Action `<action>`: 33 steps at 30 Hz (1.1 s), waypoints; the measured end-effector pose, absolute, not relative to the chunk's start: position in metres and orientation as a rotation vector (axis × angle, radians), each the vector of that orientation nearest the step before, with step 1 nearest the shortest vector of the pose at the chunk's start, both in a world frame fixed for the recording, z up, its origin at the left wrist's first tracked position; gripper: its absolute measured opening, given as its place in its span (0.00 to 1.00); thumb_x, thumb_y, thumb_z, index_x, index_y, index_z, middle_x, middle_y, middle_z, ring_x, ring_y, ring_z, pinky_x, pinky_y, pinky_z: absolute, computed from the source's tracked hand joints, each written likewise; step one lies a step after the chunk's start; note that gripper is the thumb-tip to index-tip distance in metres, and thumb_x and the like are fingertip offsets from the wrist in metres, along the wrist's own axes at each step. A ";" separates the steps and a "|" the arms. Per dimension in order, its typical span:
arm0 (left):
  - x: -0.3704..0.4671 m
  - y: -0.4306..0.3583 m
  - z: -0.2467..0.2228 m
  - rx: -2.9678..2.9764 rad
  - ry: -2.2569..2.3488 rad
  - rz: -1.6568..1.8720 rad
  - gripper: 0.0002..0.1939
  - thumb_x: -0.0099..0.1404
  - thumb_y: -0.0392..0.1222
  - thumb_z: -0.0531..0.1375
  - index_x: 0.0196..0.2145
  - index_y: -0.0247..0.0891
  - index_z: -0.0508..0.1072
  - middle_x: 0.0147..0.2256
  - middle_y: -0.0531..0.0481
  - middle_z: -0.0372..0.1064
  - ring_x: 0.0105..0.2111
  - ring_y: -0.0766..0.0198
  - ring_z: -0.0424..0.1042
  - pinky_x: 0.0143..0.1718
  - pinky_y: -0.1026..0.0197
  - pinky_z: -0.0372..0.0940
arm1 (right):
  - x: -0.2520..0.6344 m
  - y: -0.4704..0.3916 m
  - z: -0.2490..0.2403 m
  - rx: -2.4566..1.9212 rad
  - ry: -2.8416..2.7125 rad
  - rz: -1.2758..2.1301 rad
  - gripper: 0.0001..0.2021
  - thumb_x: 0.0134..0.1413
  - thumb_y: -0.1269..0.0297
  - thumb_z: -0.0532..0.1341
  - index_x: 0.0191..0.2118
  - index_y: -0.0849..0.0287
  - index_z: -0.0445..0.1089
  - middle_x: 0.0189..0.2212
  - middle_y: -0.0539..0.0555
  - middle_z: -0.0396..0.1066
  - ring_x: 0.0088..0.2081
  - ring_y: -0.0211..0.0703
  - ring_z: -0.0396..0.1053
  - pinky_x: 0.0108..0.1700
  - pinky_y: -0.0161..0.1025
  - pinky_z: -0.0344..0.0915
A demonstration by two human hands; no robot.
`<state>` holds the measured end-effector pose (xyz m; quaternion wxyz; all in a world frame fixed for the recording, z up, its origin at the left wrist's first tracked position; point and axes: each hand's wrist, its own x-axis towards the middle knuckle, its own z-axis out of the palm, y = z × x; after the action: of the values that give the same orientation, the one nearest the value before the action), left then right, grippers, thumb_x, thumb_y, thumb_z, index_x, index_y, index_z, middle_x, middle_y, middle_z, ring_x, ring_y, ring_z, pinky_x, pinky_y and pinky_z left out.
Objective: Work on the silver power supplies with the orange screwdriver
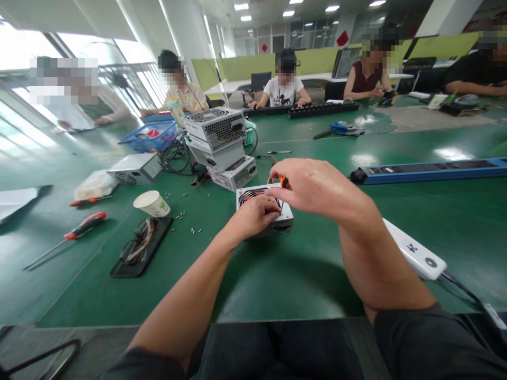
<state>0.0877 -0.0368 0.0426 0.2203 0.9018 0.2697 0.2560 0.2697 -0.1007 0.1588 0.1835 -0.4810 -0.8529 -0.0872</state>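
Note:
In front of me on the green table lies a grey metal computer power supply, its round fan grille partly covered by my fingers. My right hand is closed around the orange-and-black handle of a screwdriver, held upright over the top of the case. Its thin shaft runs down near the right edge of that face. My left hand rests on the case, fingertips pinched together beside the shaft's lower end. Whatever lies between those fingertips is hidden.
Beyond the case rises a stack of power supplies. To the left are a paper cup, loose screws, a black tray with wires and a red-black screwdriver. Rightward lie a white device and a blue power strip.

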 end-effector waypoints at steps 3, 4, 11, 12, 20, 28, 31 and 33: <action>0.088 -0.036 0.043 2.462 0.725 0.700 0.10 0.67 0.31 0.61 0.38 0.39 0.83 0.41 0.48 0.78 0.43 0.60 0.75 0.49 0.57 0.68 | 0.278 -0.103 0.161 -1.141 -2.539 -0.037 0.13 0.68 0.64 0.57 0.52 0.60 0.72 0.49 0.60 0.77 0.46 0.48 0.73 0.44 0.41 0.62; 0.088 -0.036 0.043 2.450 0.726 0.707 0.10 0.67 0.31 0.61 0.38 0.40 0.83 0.41 0.47 0.78 0.43 0.60 0.75 0.49 0.57 0.68 | 0.278 -0.104 0.162 -1.140 -2.551 -0.024 0.13 0.67 0.65 0.56 0.52 0.60 0.72 0.48 0.59 0.78 0.46 0.48 0.73 0.44 0.41 0.61; 0.088 -0.035 0.040 2.385 0.800 0.758 0.09 0.66 0.30 0.61 0.37 0.38 0.81 0.36 0.48 0.79 0.39 0.61 0.76 0.44 0.59 0.69 | 0.266 -0.106 0.163 -1.485 -2.385 -0.323 0.12 0.66 0.59 0.59 0.38 0.59 0.77 0.30 0.59 0.79 0.32 0.50 0.72 0.33 0.43 0.52; 0.088 -0.035 0.039 2.383 0.807 0.763 0.09 0.65 0.30 0.61 0.37 0.38 0.81 0.36 0.48 0.79 0.38 0.61 0.75 0.44 0.59 0.69 | 0.267 -0.106 0.163 -1.464 -2.397 -0.289 0.11 0.66 0.60 0.59 0.38 0.59 0.77 0.31 0.59 0.79 0.33 0.49 0.73 0.33 0.42 0.54; 0.088 -0.035 0.038 2.357 0.789 0.840 0.10 0.65 0.30 0.61 0.38 0.38 0.82 0.39 0.48 0.79 0.40 0.61 0.75 0.46 0.59 0.69 | 0.268 -0.105 0.160 -1.358 -2.452 -0.164 0.09 0.67 0.62 0.58 0.47 0.59 0.74 0.38 0.59 0.80 0.38 0.50 0.74 0.37 0.42 0.58; 0.086 -0.034 0.041 2.172 0.907 0.911 0.07 0.66 0.37 0.63 0.36 0.37 0.83 0.36 0.48 0.79 0.36 0.62 0.74 0.41 0.61 0.68 | 0.264 -0.108 0.158 -1.334 -2.463 -0.101 0.13 0.68 0.62 0.57 0.53 0.62 0.72 0.46 0.63 0.79 0.43 0.52 0.75 0.40 0.43 0.62; 0.084 -0.032 0.045 1.976 0.942 0.979 0.08 0.65 0.40 0.64 0.38 0.36 0.83 0.36 0.50 0.79 0.35 0.63 0.74 0.40 0.61 0.68 | 0.266 -0.107 0.158 -1.319 -2.477 -0.073 0.14 0.68 0.64 0.57 0.55 0.61 0.71 0.46 0.61 0.80 0.43 0.51 0.76 0.40 0.43 0.61; 0.084 -0.031 0.046 1.735 0.962 1.040 0.09 0.63 0.42 0.66 0.38 0.36 0.82 0.32 0.51 0.78 0.30 0.66 0.73 0.35 0.63 0.67 | 0.262 -0.105 0.159 -1.446 -2.378 -0.172 0.12 0.67 0.61 0.59 0.49 0.60 0.74 0.41 0.61 0.81 0.41 0.54 0.76 0.38 0.43 0.60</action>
<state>0.0837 -0.0309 0.0464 0.4356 0.6972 0.3867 0.4179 0.2624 -0.1047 0.1589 0.1759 -0.5105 -0.8395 -0.0606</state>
